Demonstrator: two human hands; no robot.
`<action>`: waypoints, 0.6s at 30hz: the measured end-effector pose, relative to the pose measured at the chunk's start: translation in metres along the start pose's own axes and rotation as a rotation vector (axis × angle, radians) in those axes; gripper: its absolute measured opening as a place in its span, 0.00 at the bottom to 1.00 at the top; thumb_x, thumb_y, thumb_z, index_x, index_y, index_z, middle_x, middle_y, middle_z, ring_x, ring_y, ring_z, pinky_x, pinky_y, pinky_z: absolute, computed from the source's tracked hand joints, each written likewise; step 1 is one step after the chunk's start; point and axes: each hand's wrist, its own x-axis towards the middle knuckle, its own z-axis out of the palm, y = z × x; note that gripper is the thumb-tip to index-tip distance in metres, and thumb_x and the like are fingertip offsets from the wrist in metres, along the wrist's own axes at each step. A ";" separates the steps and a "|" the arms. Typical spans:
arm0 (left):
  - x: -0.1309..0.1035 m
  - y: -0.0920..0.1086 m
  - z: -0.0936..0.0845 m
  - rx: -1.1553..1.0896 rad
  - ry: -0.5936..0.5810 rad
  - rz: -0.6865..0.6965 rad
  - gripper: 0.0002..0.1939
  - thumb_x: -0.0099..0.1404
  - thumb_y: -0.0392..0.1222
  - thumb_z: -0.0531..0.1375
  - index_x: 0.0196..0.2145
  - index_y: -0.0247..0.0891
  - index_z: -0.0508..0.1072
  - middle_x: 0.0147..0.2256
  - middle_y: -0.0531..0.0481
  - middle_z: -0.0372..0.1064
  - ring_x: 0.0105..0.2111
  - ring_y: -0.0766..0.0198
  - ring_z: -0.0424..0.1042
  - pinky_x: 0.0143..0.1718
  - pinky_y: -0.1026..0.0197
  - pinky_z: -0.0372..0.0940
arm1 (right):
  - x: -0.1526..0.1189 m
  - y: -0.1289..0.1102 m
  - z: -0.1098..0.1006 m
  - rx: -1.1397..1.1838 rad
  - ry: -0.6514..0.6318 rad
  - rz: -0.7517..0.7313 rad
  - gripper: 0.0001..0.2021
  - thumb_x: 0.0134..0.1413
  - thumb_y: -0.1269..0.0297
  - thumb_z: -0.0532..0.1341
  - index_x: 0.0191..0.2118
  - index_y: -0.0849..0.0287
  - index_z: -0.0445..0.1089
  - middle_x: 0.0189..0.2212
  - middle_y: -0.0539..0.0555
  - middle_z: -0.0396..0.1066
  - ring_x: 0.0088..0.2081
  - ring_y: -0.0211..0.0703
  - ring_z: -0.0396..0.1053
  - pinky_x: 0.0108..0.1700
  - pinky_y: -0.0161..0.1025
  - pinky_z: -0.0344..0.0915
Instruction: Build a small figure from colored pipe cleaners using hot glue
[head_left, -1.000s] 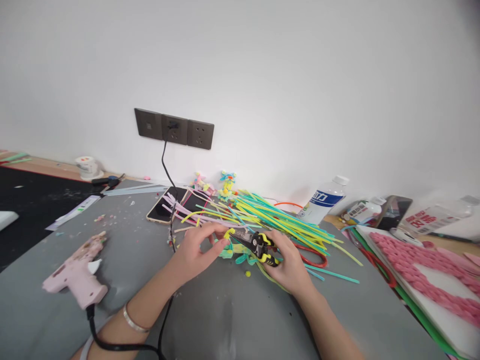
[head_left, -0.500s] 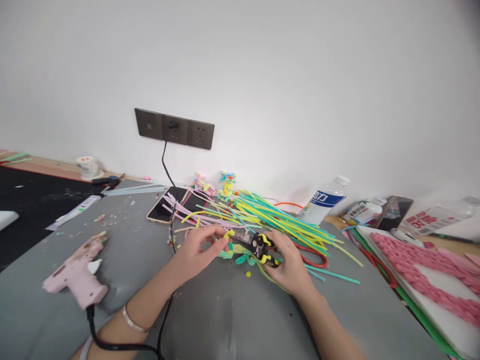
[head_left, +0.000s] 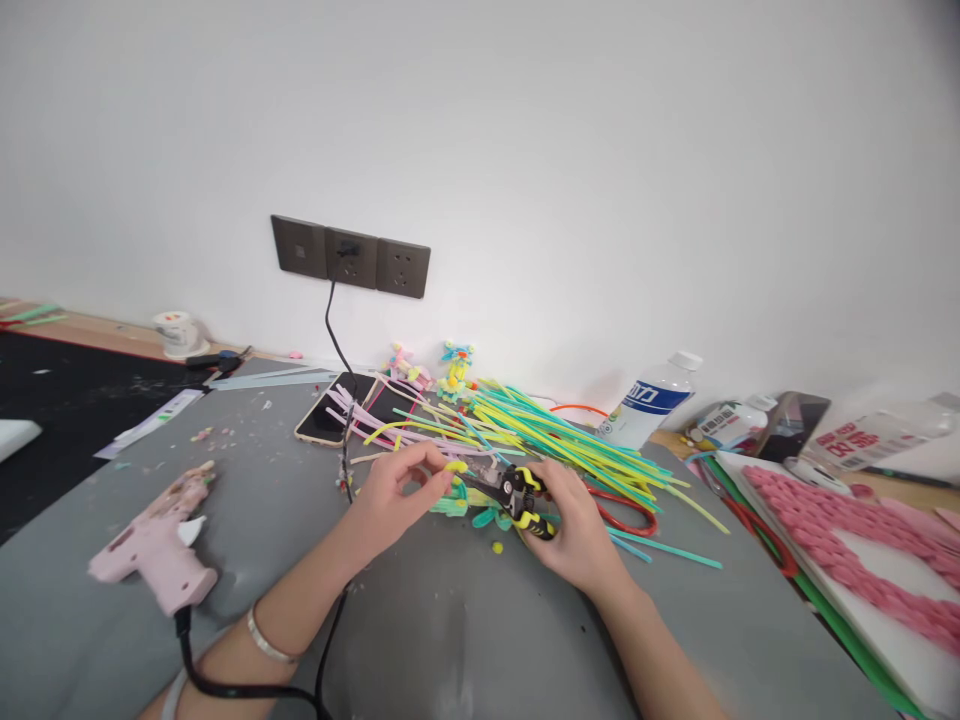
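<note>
Between the thumb and forefinger of my left hand [head_left: 409, 495] is a short, curled piece of yellow pipe cleaner [head_left: 455, 467]. My right hand [head_left: 574, 520] is wrapped round the yellow-and-black handles of a pair of pliers [head_left: 517, 492], whose jaws point left at the yellow piece. Whether the jaw tips touch it I cannot tell. Just below the jaws lie green pipe cleaner loops [head_left: 491, 517], partly hidden by the tool. A small yellow pom-pom [head_left: 497, 548] sits on the grey mat in front of them.
A pink glue gun [head_left: 154, 550] lies at left, its black cord [head_left: 247, 690] crossing my left forearm. Behind my hands spread yellow, green and lilac pipe cleaners [head_left: 570, 440]. A phone [head_left: 330, 410], two small figures [head_left: 456, 370] and a bottle [head_left: 649, 400] stand or lie near the wall.
The yellow piece now shows as a clearer curve at my left fingertips. The pliers have tilted slightly; both hands stay in nearly the same place.
</note>
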 end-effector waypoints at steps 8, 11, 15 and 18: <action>0.002 -0.008 -0.002 -0.040 0.098 0.014 0.12 0.67 0.44 0.56 0.26 0.39 0.64 0.27 0.54 0.60 0.28 0.66 0.62 0.31 0.64 0.59 | 0.000 -0.001 0.000 0.015 -0.021 0.002 0.24 0.42 0.71 0.59 0.50 0.57 0.62 0.43 0.59 0.71 0.41 0.55 0.71 0.42 0.46 0.66; 0.001 -0.008 -0.001 -0.025 0.089 0.020 0.11 0.67 0.43 0.56 0.27 0.39 0.64 0.27 0.54 0.60 0.29 0.66 0.62 0.31 0.64 0.60 | -0.001 -0.001 0.001 0.009 -0.005 -0.003 0.25 0.43 0.70 0.59 0.51 0.57 0.62 0.43 0.60 0.72 0.43 0.56 0.71 0.43 0.47 0.66; 0.001 -0.007 0.000 0.022 0.059 0.045 0.11 0.67 0.41 0.56 0.27 0.39 0.63 0.27 0.54 0.60 0.28 0.66 0.62 0.31 0.64 0.59 | -0.001 -0.001 0.001 0.012 -0.010 0.000 0.25 0.43 0.71 0.59 0.52 0.57 0.62 0.44 0.60 0.72 0.43 0.56 0.71 0.43 0.47 0.66; 0.000 -0.007 0.001 0.037 0.054 0.067 0.10 0.67 0.41 0.56 0.27 0.39 0.64 0.27 0.55 0.60 0.28 0.66 0.62 0.31 0.64 0.59 | -0.002 -0.001 0.001 0.018 -0.012 0.011 0.25 0.43 0.71 0.59 0.52 0.57 0.62 0.44 0.60 0.72 0.43 0.56 0.70 0.42 0.46 0.66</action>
